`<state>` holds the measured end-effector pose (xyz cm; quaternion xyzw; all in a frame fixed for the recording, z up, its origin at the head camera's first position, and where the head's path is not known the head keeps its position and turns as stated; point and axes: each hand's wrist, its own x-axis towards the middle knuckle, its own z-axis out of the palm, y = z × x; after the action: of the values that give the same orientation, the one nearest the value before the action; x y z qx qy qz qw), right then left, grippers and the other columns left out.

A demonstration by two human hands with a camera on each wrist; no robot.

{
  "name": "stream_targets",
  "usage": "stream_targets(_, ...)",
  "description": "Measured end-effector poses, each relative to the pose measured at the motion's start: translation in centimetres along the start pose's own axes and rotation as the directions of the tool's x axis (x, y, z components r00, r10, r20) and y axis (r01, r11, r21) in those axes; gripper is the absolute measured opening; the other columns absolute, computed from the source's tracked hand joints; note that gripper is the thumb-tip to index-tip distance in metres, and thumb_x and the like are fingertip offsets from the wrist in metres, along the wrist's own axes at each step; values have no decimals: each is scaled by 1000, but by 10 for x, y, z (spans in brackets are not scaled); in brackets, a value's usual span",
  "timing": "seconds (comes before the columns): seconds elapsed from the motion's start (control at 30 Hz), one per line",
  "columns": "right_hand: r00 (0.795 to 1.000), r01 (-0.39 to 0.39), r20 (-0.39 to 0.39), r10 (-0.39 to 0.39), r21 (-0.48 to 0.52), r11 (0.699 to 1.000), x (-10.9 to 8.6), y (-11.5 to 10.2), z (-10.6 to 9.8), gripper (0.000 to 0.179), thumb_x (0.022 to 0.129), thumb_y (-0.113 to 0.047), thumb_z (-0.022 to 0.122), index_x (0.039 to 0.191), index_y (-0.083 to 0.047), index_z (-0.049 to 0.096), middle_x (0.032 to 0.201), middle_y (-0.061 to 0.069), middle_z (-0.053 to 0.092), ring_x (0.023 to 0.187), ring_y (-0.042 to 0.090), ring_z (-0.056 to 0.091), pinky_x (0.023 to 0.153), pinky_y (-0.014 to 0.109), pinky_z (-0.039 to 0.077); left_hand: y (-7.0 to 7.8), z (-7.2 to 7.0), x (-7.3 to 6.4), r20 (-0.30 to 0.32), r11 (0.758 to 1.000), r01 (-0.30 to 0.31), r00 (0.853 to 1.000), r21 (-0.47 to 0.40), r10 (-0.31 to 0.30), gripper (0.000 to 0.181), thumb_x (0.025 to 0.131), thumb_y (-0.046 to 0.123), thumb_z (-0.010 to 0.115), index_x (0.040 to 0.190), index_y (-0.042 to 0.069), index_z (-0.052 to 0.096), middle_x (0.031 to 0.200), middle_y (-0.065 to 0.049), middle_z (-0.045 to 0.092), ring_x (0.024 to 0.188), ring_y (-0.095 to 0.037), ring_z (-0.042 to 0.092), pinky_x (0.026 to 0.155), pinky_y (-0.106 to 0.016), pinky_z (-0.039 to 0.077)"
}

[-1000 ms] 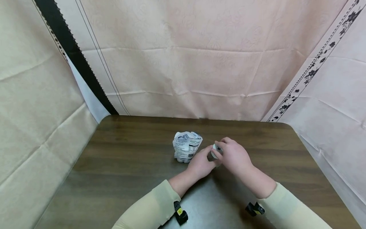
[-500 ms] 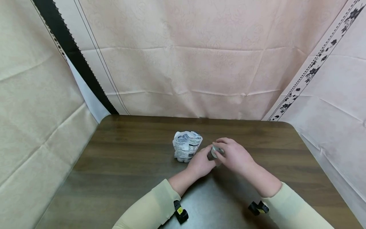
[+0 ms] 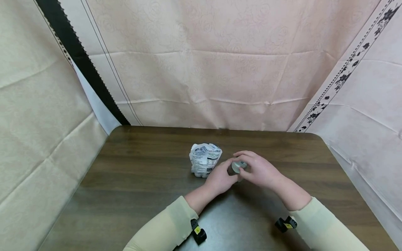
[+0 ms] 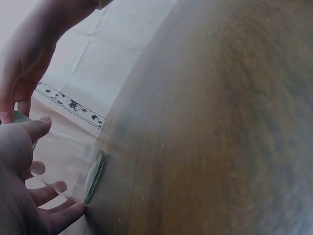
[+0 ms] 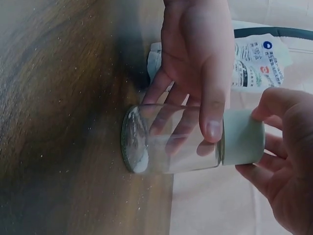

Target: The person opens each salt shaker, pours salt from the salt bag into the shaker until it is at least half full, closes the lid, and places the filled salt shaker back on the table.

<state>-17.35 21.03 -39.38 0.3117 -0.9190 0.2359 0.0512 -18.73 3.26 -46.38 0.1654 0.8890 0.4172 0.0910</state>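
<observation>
A clear glass jar (image 5: 164, 164) stands on the table, with a little white powder (image 5: 141, 162) in its base. A pale green lid (image 5: 242, 138) sits on its mouth. My left hand (image 3: 220, 179) grips the glass body, thumb on the near side and fingers behind it in the right wrist view. My right hand (image 3: 262, 170) holds the lid with fingertips and thumb around its side. From the head, only part of the lid shows between both hands. In the left wrist view the jar's base rim (image 4: 96, 177) shows beyond the left fingertips.
A white printed plastic packet (image 3: 205, 159) stands just left of and behind the jar. Pale specks dot the wooden table (image 3: 141, 174). Cloth hangings (image 3: 201, 69) close in the back and sides.
My right hand has turned on the lid, its wrist shifting right and slightly away, and more of the lid's top shows. The left hand and the packet stay in place.
</observation>
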Motion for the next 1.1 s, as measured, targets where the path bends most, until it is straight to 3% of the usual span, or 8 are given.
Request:
stream_targets(0.23, 1000, -15, 16, 13, 88, 996, -1, 2, 0, 32, 89, -8, 69, 121, -11, 68, 135, 4, 57, 70, 10, 51, 57, 24, 46, 2, -1, -2, -3, 1000, 13, 1000, 6, -13, 63, 91, 53, 66, 146, 27, 48, 142, 4, 54, 127, -17, 52, 100, -44, 46)
stream_targets(0.3, 1000, -27, 14, 26, 101, 995, -2, 1, -1, 33, 90, -9, 69, 123, -12, 68, 137, 4, 56, 69, 8, 52, 57, 24, 46, 3, -1, -2, -5, 1000, 12, 1000, 11, -12, 64, 90, 52, 66, 145, 27, 48, 142, 4, 55, 127, -16, 53, 100, -43, 46)
stream_targets(0.37, 999, -40, 2, 40, 89, 995, -2, 0, -2, 34, 91, -11, 69, 124, -14, 67, 139, 5, 54, 73, 9, 55, 60, 26, 48, 3, 0, -1, -7, 1000, 7, 1000, 15, -7, 65, 90, 53, 67, 146, 27, 48, 140, 4, 56, 126, -16, 54, 99, -43, 46)
stream_targets(0.57, 986, -146, -85, 145, -7, 989, 3, -8, -3, 32, 93, -23, 68, 124, -16, 68, 134, 4, 57, 111, 23, 60, 84, 41, 52, 2, 1, -1, -10, 1000, -11, 1000, -8, 11, 68, 87, 56, 70, 146, 29, 47, 133, 8, 59, 118, -12, 58, 95, -40, 49)
stream_targets(0.8, 946, -316, -115, 304, -109, 943, 11, -22, -3, 35, 90, -35, 72, 115, -11, 72, 114, 6, 64, 93, 24, 65, 76, 44, 54, 2, 1, -2, -15, 1000, -3, 1000, 1, 3, 69, 86, 59, 69, 145, 31, 47, 132, 9, 59, 116, -11, 58, 93, -39, 49)
stream_targets(0.93, 943, -325, -130, 306, -170, 930, 11, -28, -1, 37, 88, -35, 74, 111, -7, 74, 105, 8, 65, 87, 25, 65, 72, 43, 54, 2, 2, -1, -21, 1000, -2, 1000, 14, 3, 68, 86, 58, 70, 145, 32, 47, 134, 9, 59, 117, -12, 58, 94, -40, 49)
stream_targets(1.1, 948, -308, -150, 280, -223, 925, 11, -33, 1, 38, 89, -34, 74, 112, -3, 75, 104, 12, 67, 92, 29, 66, 78, 45, 54, 2, 3, -1, -29, 999, 3, 1000, 40, -2, 69, 86, 57, 70, 146, 32, 46, 135, 8, 58, 118, -13, 58, 93, -39, 50)
